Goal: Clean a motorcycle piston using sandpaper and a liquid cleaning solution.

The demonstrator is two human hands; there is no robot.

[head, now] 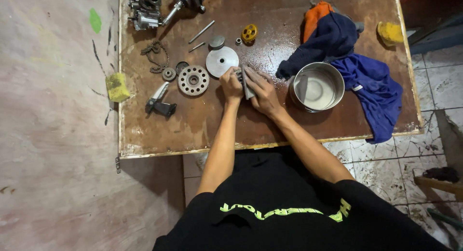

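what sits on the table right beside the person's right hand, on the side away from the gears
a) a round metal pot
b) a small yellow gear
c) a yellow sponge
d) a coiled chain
a: the round metal pot stands just next to the right hand, while the sponge, chain and yellow gear lie farther off on the table.

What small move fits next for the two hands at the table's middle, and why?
Probably keep rubbing: the left hand grips a small dark part while the right hand presses a grey cloth against it, and both hands are closed on it beside the metal pot.
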